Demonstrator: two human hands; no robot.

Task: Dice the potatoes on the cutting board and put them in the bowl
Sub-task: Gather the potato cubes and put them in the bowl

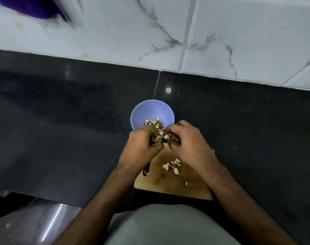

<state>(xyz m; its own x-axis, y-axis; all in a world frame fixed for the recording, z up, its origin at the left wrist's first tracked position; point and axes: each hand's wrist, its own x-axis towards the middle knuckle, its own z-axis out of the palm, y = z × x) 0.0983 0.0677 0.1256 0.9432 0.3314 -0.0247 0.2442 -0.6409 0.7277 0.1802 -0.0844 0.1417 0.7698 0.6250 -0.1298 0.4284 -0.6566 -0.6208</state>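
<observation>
A lilac bowl (151, 112) stands on the black counter just beyond the wooden cutting board (170, 183). Several potato dice (153, 122) lie in the bowl. My left hand (141, 147) and my right hand (187, 142) are cupped together at the bowl's near rim, each closed around a small heap of pale potato dice. A dark handle (145, 171), perhaps the knife's, sticks out below my left hand at the board's left edge; its blade is hidden. A small pile of potato dice (172, 166) stays on the board, with one stray piece (186, 183) nearer me.
The black stone counter (62, 129) runs left and right of the board. A white marbled tile wall (221, 32) rises behind it. A blurred purple object (32, 7) sits at the top left. A shiny metal surface (50, 225) lies below the counter edge at the lower left.
</observation>
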